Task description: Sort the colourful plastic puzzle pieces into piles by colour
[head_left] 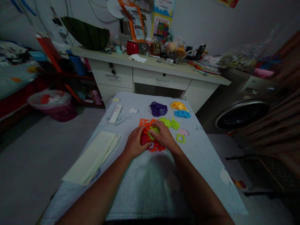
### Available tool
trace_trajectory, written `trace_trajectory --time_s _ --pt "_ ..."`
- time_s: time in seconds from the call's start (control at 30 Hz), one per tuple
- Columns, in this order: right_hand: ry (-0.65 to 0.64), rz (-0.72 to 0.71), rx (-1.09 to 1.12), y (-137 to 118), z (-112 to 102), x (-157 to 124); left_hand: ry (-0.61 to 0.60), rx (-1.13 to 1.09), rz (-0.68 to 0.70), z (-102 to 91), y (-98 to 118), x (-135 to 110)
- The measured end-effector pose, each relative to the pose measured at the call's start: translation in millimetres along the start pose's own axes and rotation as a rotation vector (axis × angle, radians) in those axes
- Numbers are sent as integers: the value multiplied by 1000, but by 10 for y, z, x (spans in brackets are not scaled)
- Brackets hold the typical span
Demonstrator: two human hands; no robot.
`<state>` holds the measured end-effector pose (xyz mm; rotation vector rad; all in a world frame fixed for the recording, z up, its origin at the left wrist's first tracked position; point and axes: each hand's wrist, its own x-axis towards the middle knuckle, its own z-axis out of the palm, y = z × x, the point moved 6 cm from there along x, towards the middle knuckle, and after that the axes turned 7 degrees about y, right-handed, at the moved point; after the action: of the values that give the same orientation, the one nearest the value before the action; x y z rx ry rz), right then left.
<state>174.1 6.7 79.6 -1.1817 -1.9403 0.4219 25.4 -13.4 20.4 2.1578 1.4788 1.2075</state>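
Both hands work over a small heap of interlocking puzzle pieces at the middle of the cloth-covered table. My left hand [135,142] curls round the near-left side of red puzzle pieces [144,139], its thumb pointing inward. My right hand [163,135] grips a lime green puzzle piece [153,133] above the red ones. Orange puzzle pieces [146,122] show just beyond the fingers. More lime green pieces [169,123] and a square green frame [180,138] lie to the right. Parts of the heap are hidden by my fingers.
Purple pieces [158,109], yellow pieces [179,105] and blue pieces [182,114] lie farther back on the cloth [140,187]. At left are a folded pale cloth [92,157] and a narrow white box [115,114]. A cluttered white desk [161,79] stands behind.
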Motion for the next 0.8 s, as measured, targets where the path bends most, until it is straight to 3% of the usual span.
trace_trajectory --time_s 0.1,0.2,0.3,0.4,0.47,0.63,0.8 --pt "-47 -58 89 -119 64 38 32 -42 3 -19 1 8" --pt "74 -1 13 130 -124 115 43 -52 -10 -33 -4 16" --pt "159 227 -267 624 -376 184 37 -44 -25 -32 -10 23" --pt "60 482 -503 1046 -474 199 53 -37 -44 -34 -29 28" --pt "-31 540 -568 1167 -440 210 85 -20 -76 -48 -60 27" --pt "-187 513 -653 1140 -275 228 177 4 -142 -103 -125 26" --pt "-126 446 -632 1028 -264 157 266 84 -96 -179 -73 42"
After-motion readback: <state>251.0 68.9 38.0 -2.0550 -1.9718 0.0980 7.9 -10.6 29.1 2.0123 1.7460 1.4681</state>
